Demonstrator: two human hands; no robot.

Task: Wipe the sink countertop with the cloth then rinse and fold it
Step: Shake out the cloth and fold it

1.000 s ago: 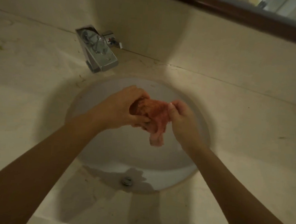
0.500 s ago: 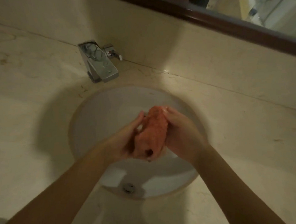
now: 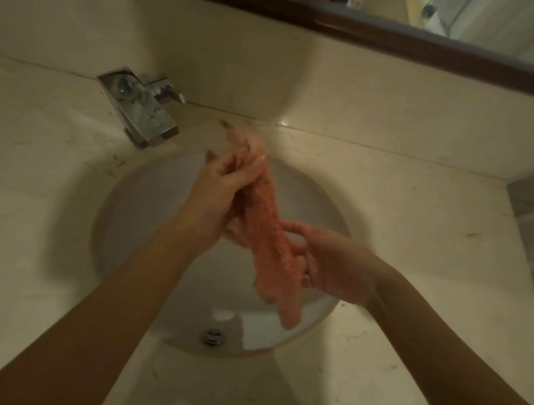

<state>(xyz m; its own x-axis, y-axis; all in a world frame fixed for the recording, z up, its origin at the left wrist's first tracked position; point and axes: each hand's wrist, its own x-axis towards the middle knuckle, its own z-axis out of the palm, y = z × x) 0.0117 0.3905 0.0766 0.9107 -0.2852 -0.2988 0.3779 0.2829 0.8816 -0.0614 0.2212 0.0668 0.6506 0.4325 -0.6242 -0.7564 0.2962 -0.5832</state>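
1. A single head-worn view looks forward and steeply down onto the sink (image 3: pixel 140 226).
2. It faces the back wall, with the tap (image 3: pixel 140 112) upper left and the mirror (image 3: pixel 392 38) across the top.
3. It sits close: forearms (image 3: pixel 99 302) enter from the bottom corners and the bench (image 3: pixel 413 210) fills both sides.

Over the sink (image 3: pixel 110 225), the left hand (image 3: pixel 216 196) grips the pink cloth (image 3: pixel 267 236) at its upper end toward 12 o'clock. The right hand (image 3: pixel 336 268) holds its lower part toward 4 o'clock. The faucet (image 3: pixel 140 109) stands at 11 o'clock.
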